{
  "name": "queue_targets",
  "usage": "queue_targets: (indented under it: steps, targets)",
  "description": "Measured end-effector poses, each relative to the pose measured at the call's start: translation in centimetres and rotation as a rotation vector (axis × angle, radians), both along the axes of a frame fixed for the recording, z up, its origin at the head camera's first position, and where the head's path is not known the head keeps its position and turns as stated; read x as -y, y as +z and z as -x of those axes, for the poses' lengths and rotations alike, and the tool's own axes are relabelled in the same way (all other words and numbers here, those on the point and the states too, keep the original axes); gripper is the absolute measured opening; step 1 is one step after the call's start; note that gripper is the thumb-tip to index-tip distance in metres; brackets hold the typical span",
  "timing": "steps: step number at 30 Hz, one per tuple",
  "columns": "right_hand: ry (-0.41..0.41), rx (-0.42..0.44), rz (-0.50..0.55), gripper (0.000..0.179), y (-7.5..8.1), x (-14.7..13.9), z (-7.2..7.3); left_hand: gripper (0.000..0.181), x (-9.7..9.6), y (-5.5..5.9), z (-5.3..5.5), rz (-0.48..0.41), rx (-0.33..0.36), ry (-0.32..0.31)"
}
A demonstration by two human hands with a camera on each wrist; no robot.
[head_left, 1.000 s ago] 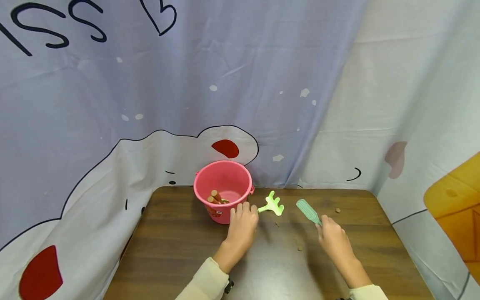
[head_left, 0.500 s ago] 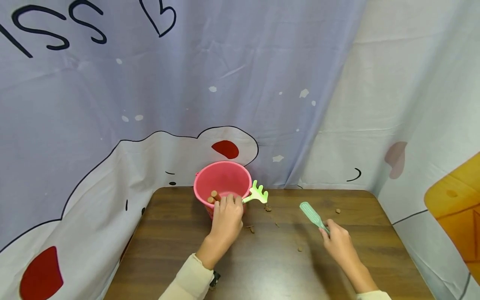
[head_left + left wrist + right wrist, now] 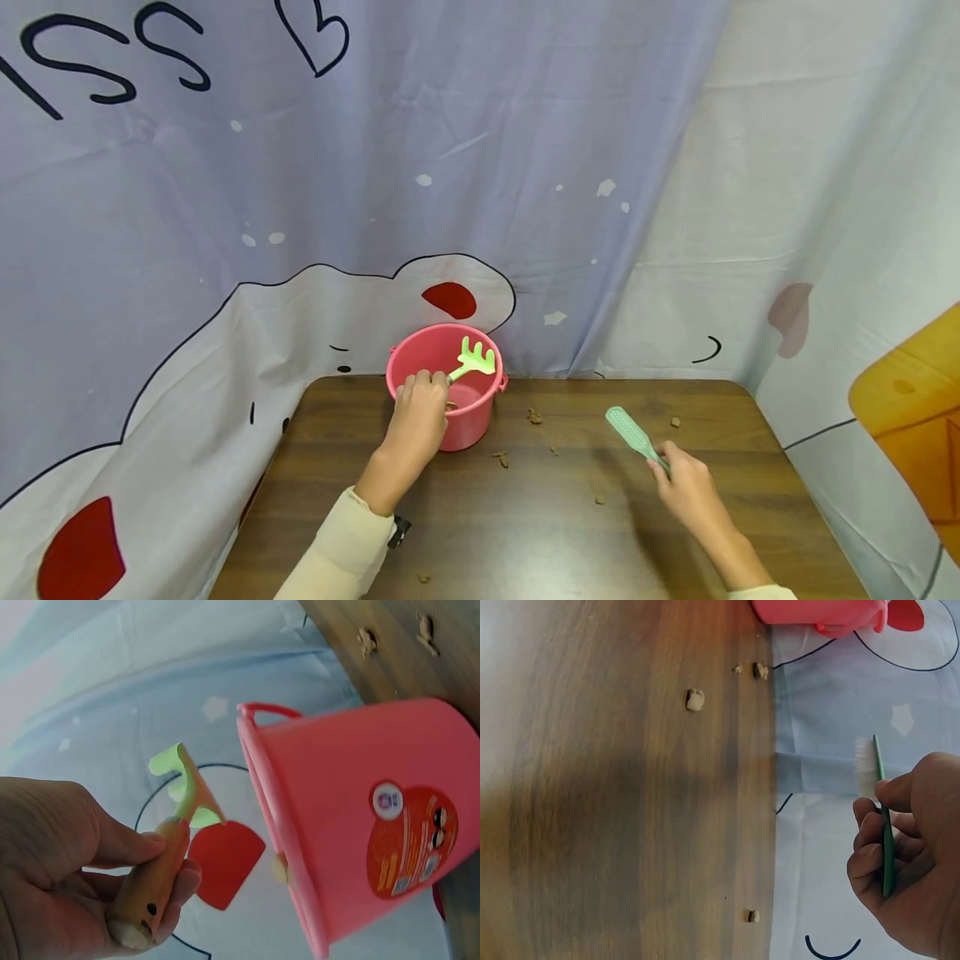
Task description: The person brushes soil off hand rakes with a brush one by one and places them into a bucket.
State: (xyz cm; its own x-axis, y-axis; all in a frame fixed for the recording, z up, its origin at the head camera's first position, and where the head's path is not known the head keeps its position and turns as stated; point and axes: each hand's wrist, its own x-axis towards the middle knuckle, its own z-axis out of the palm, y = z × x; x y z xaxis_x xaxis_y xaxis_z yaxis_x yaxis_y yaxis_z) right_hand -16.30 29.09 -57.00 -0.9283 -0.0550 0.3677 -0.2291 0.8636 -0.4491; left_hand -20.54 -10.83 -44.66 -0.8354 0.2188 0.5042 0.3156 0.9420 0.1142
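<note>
My left hand [image 3: 412, 421] grips a small toy rake [image 3: 475, 358] by its wooden handle [image 3: 154, 889]. The rake's light green prongs are over the mouth of a pink bucket [image 3: 468, 429], which stands upright at the table's back edge. A bit of brown [image 3: 451, 406] shows just inside the rim, and my hand hides part of the interior. To the right, my right hand [image 3: 686, 483] holds a green brush [image 3: 628, 429] above the table. White bristles [image 3: 865, 765] face sideways in the right wrist view.
Small brown crumbs [image 3: 534, 416] lie scattered on the wooden table [image 3: 570, 533], with more crumbs [image 3: 502, 459] in front of the bucket. One lone piece [image 3: 676, 422] sits at the back right. A printed curtain [image 3: 525, 208] hangs right behind the table.
My left hand has carried the rake leftward, from right of the bucket to over its mouth. Wooden handle ends seen inside earlier are now hidden. The right hand has shifted slightly right with the brush.
</note>
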Motion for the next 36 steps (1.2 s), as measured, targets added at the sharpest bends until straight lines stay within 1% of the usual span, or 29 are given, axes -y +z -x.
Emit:
queue_targets:
  steps: [3,7,13,18,22,25,29,33,36]
  targets:
    - [0.006,-0.005,-0.009,0.018,-0.1,-0.3,-0.1,0.015,0.6,0.3,0.6,-0.007,0.026,-0.01]
    - [0.014,-0.02,-0.01,0.019,-0.5,-0.4,-0.3,0.013,1.1,0.4,1.4,0.009,0.075,-0.01]
    - [0.046,-0.029,0.006,0.023,-1.5,-0.4,-0.9,0.009,1.0,0.3,2.6,0.051,0.163,0.028]
    - [0.061,-0.044,0.009,0.024,-2.4,-0.3,-1.3,0.007,0.3,0.2,3.7,0.104,0.213,0.061]
    - [0.061,-0.06,0.015,0.022,-2.8,-0.3,-1.4,0.02,-0.3,-0.1,5.0,0.171,0.246,0.084]
    - [0.056,-0.062,0.013,0.022,-2.9,-0.4,-1.4,0.038,-0.8,-0.4,5.8,0.217,0.276,0.089]
    - [0.044,-0.055,-0.002,0.022,-2.8,-0.6,-1.4,0.046,-1.4,-0.9,6.7,0.249,0.305,0.08]
    - [0.036,-0.044,-0.016,0.022,-2.8,-0.7,-1.4,0.036,-1.6,-1.5,7.4,0.242,0.306,0.065]
    - [0.035,-0.03,-0.015,0.022,-2.8,-0.8,-1.4,0.027,-1.7,-2.1,7.8,0.235,0.302,0.041]
